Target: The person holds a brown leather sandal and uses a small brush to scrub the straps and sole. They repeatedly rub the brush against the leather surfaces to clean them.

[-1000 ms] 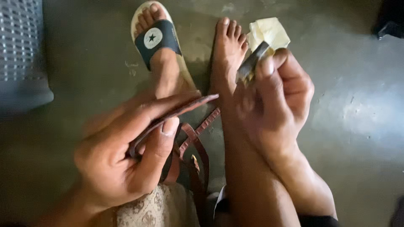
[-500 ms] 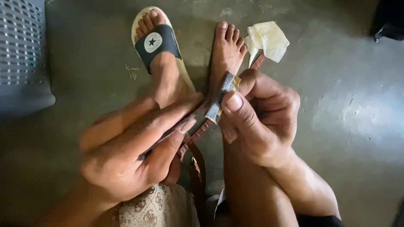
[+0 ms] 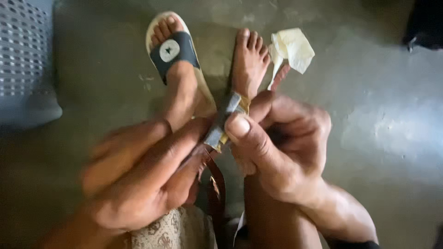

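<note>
**Glue tube pressed to a sandal strap, hands crowded together**

Floor [image 3: 378,138] of grey concrete filled the view, with a perforated plastic basket [image 3: 23,60] at the left edge. Two feet rested on it: one in a pale slipper [image 3: 177,50] with a dark band, the other bare foot [image 3: 249,62] beside a crumpled scrap of paper [image 3: 293,46]. The left hand [image 3: 143,180] was closed around a brown sandal strap [image 3: 214,184], fingers stretched along it. The right hand [image 3: 281,147] pinched a small flattened tube [image 3: 224,121] between thumb and fingers, its lower end touching the strap just above the knees.

Judging from this, a hard squeeze could have sent the contents onto the left fingers, which lay right against the tube's end. The strap could also have slipped, since the left hand looked blurred and unsteady.
</note>
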